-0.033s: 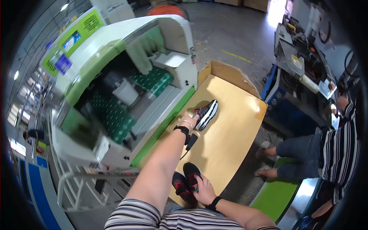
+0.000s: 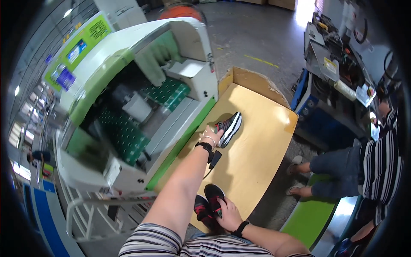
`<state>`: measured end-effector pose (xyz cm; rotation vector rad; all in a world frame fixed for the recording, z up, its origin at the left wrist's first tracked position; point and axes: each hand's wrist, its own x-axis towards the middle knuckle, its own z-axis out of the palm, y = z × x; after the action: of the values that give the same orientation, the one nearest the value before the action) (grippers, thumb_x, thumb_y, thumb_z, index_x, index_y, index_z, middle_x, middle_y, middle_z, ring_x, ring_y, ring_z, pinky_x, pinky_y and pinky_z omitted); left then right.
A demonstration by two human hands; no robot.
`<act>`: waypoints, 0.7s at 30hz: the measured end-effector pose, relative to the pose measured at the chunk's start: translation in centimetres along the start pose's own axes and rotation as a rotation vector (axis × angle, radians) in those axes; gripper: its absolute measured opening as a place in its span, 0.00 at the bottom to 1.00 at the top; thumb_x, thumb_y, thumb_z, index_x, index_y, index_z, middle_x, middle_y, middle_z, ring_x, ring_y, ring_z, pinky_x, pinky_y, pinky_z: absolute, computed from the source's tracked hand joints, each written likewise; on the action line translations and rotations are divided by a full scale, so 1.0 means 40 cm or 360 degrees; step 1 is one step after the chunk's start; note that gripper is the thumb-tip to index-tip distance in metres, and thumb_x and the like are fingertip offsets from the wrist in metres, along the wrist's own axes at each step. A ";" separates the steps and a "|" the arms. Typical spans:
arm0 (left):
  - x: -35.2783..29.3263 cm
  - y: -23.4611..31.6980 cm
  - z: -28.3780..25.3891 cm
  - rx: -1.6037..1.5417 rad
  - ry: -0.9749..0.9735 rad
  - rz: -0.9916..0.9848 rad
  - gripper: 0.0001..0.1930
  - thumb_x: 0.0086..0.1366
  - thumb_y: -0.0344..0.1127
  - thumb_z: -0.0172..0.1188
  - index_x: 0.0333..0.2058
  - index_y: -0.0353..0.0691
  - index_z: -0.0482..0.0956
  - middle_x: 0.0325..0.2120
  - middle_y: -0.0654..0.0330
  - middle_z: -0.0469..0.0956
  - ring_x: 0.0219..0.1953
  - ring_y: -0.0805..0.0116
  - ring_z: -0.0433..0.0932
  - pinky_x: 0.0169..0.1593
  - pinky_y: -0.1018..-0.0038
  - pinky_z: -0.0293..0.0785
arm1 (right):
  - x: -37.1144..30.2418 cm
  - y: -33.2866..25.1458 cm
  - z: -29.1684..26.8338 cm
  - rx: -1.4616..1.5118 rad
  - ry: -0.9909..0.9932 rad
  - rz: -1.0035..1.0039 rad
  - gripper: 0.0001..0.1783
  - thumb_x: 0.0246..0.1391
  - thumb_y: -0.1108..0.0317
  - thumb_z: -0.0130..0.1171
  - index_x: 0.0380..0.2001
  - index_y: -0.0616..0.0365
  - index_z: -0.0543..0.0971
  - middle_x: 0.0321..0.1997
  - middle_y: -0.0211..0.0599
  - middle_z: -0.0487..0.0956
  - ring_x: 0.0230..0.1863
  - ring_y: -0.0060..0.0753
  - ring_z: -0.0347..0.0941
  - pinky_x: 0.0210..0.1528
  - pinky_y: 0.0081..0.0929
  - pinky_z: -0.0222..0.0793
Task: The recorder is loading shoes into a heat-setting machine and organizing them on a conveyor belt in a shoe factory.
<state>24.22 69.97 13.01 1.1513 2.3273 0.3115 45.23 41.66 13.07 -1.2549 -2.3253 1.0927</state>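
A black shoe with red trim and a white sole (image 2: 231, 131) lies on its side on the tan tabletop (image 2: 257, 150). At its collar is my left hand (image 2: 209, 136), fingers apart, the thumb touching or very near the shoe; part of the hand is hard to make out. Close to my body are two more black-and-red shoes, side by side. My right hand (image 2: 230, 216) grips the right-hand shoe (image 2: 213, 196) at its opening, while the left-hand shoe (image 2: 201, 208) sits beside it, partly hidden.
A small black device with a cable (image 2: 216, 159) lies below my left wrist. Left of the table stands a white-green machine (image 2: 195, 40) with green dotted pads. Raised cardboard (image 2: 261, 85) borders the far edge. A person in a striped shirt (image 2: 381, 167) is at right, near a green bench (image 2: 304, 214).
My left hand has eased slightly back from the shoe, and its fingers have spread. The right hand stays on its shoe. The whole view has shifted slightly.
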 end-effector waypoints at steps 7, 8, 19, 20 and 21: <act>-0.092 0.171 0.113 -0.0280 -0.0046 0.0691 0.49 0.40 0.47 0.77 0.60 0.37 0.62 0.50 0.42 0.71 0.55 0.48 0.71 0.59 0.63 0.68 | 0.012 0.019 -0.048 0.0040 -0.0094 0.0075 0.45 0.42 0.61 0.66 0.65 0.50 0.59 0.63 0.60 0.59 0.60 0.64 0.60 0.60 0.53 0.58; -0.087 0.153 0.156 -0.0106 0.0111 0.0843 0.49 0.40 0.46 0.77 0.60 0.36 0.61 0.50 0.43 0.72 0.55 0.49 0.71 0.59 0.64 0.67 | 0.019 0.011 -0.051 0.0034 -0.0186 0.0072 0.46 0.41 0.62 0.67 0.65 0.50 0.59 0.63 0.60 0.59 0.61 0.64 0.59 0.61 0.53 0.58; -0.311 -0.110 -0.259 -0.2115 -0.0466 0.0165 0.37 0.58 0.32 0.68 0.62 0.33 0.59 0.52 0.55 0.72 0.50 0.67 0.74 0.56 0.70 0.69 | 0.106 0.059 -0.097 0.1048 -0.0011 0.0400 0.45 0.41 0.72 0.67 0.61 0.63 0.53 0.54 0.48 0.68 0.58 0.41 0.67 0.61 0.36 0.62; -0.358 -0.154 -0.332 -0.2161 -0.0190 0.0255 0.38 0.58 0.33 0.68 0.63 0.34 0.57 0.53 0.55 0.71 0.50 0.67 0.74 0.57 0.70 0.69 | 0.158 0.039 -0.122 0.1165 0.0075 0.0392 0.44 0.41 0.72 0.67 0.59 0.62 0.54 0.53 0.47 0.68 0.57 0.40 0.67 0.61 0.36 0.62; -0.393 -0.206 -0.400 -0.2119 0.0080 0.0306 0.39 0.59 0.32 0.67 0.65 0.35 0.53 0.54 0.54 0.70 0.51 0.67 0.73 0.58 0.71 0.68 | 0.220 -0.017 -0.165 0.1057 0.0156 0.0227 0.41 0.42 0.73 0.67 0.58 0.62 0.57 0.53 0.48 0.68 0.56 0.41 0.68 0.61 0.35 0.62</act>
<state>17.88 52.88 28.49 0.6115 1.4165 1.6247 43.34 51.74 17.12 -1.1708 -1.5983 1.6235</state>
